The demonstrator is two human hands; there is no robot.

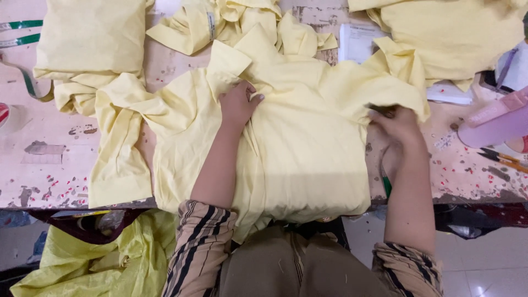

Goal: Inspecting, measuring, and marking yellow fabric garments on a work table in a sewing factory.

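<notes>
A pale yellow shirt [308,148] lies spread on the worn pink table [49,165], its lower part hanging over the near edge. My left hand [238,104] rests flat on the shirt just below its collar, fingers pressed into the cloth. My right hand [397,124] pinches the shirt's right edge, where a sleeve folds back, and part of its fingers is hidden under the fabric. Both forearms reach out from striped sleeves.
Stacked and loose pale yellow garments [91,38] lie at the back left, another pile [456,33] at the back right. A pink bottle [495,118] and a paper sheet [357,41] lie to the right. A green tape [22,38] lies at far left. Yellow cloth [88,258] hangs below the table.
</notes>
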